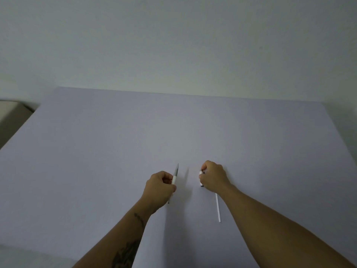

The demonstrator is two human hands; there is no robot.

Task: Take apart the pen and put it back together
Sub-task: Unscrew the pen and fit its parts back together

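My left hand (159,187) grips the pen body (175,175), a white barrel with a grey pointed front section that sticks up and away from me. My right hand (213,176) is closed on a small white pen piece (201,172), held at the fingertips just above the table; a dark end shows below the fingers. A thin white refill tube (218,208) lies on the table under my right wrist, its upper end hidden by the hand. The two hands are apart, a short gap between them.
The work surface is a wide pale lilac table (116,151) that meets a plain white wall at the back. A beige object (11,111) sits beyond the table's left edge.
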